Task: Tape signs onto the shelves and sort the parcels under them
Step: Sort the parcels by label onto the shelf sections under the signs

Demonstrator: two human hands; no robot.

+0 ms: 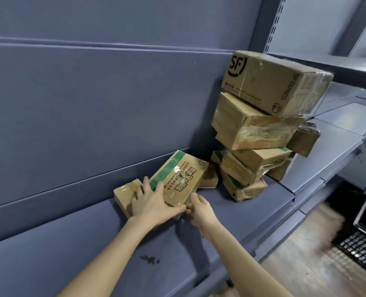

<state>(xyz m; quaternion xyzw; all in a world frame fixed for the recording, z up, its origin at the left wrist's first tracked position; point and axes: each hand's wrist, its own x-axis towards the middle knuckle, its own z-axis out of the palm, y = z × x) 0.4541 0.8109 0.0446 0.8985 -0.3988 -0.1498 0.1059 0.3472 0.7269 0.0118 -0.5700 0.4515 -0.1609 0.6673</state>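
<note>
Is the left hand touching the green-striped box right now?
Touching. The head view shows the left hand lying flat on the green-striped box, with its fingers spread over the green edge and no gap.

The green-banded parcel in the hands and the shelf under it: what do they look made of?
Green-banded parcel: brown cardboard, matte and printed, with glossy clear tape glinting on top. Shelf: probably painted sheet metal, smooth blue-grey, judging by its thin folded edges and the slotted upright.
</note>
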